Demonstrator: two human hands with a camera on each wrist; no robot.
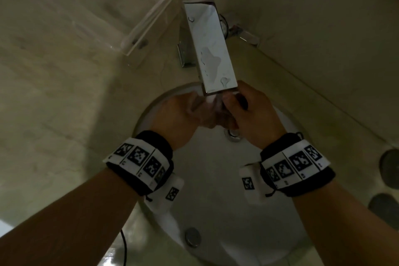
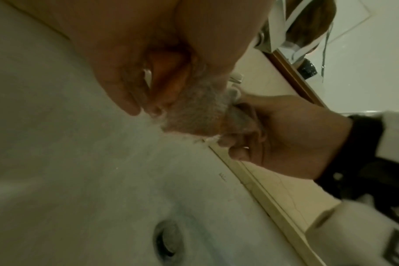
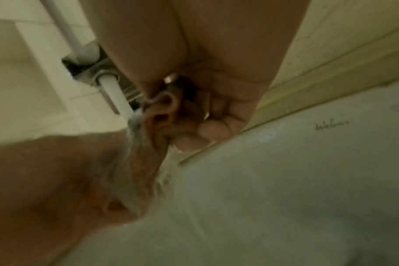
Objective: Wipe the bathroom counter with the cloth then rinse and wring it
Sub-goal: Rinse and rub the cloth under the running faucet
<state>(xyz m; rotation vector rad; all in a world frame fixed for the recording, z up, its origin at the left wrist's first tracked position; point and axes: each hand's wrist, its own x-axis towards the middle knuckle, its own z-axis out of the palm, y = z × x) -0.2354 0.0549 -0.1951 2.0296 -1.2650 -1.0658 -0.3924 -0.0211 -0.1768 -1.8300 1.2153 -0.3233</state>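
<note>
- Cloth (image 2: pixel 198 108): brownish, soaked, bunched into folds, under the tap (image 1: pixel 212 49) over the sink (image 1: pixel 216 179).
- Left hand (image 1: pixel 179 114) and right hand (image 1: pixel 248 112) both clutch it, water running over it.

The flat rectangular chrome faucet (image 1: pixel 212 49) is mirror-glossy metal, beaded with water drops. Below it, the round white basin (image 1: pixel 216 179) looks smooth and glazed. Left of the faucet, the beige veined stone counter (image 1: pixel 54 103) is polished; the clear tray (image 1: pixel 151 24) on it looks like glossy plastic. Under the spout, the brownish cloth (image 2: pixel 194 111) looks wet and fuzzy.

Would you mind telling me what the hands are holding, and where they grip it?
Both hold the bunched cloth: left hand grips one end, right hand the other.
</note>
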